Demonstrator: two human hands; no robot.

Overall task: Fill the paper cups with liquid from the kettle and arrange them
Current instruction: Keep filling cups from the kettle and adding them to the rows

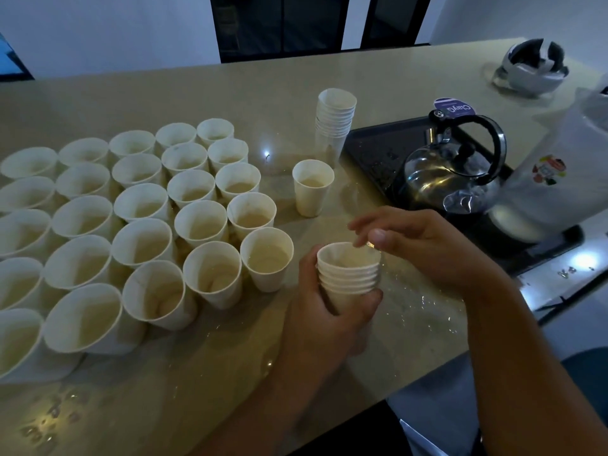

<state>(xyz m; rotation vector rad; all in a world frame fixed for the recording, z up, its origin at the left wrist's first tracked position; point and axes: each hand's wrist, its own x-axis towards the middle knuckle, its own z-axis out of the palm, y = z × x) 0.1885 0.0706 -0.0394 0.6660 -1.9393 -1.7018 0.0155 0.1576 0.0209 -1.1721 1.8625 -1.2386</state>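
My left hand (324, 320) grips a short stack of nested paper cups (348, 274) above the counter's front edge. My right hand (424, 245) hovers at the stack's rim, thumb and fingertips at the top cup's far edge. Several filled paper cups (141, 225) stand in rows on the left of the counter. One filled cup (311, 189) stands alone to their right. A taller stack of empty cups (335, 120) stands behind it. The steel kettle (450, 172) with a black handle sits on a dark tray (371, 149) at the right.
The beige counter (230, 93) is wet with droplets near my hands. A white plastic bag (552, 172) lies right of the kettle. A black-and-white bundle (529, 65) sits at the far right corner. The counter's edge runs diagonally at the lower right.
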